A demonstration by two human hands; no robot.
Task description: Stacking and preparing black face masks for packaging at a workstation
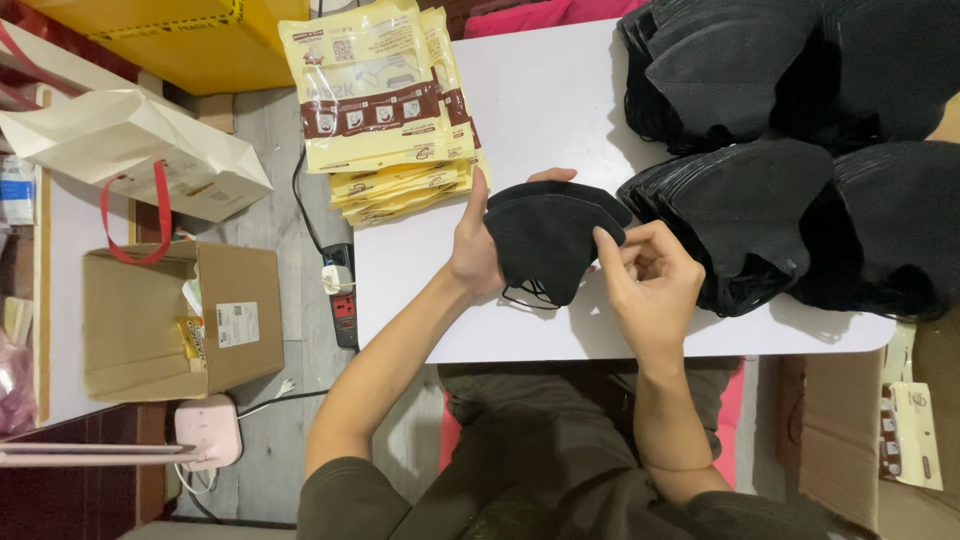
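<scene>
A small stack of black folded face masks [548, 238] is held just above the white table [550, 100]. My left hand [474, 248] grips its left edge, thumb on top. My right hand [648, 280] pinches the stack's right edge with thumb and fingertips. Thin ear loops hang below the masks. Large piles of the same black masks [790, 130] lie on the table's right half, right beside my right hand. A stack of cream and brown flat pouches [385, 105] lies at the table's far left corner, partly over the edge.
On the floor at left stand an open cardboard box [170, 320], a white paper bag with red handles [130, 150] and a power strip [342, 295] with cables. A yellow box [190, 40] sits at the top left. Another cardboard box [880, 440] is at the lower right.
</scene>
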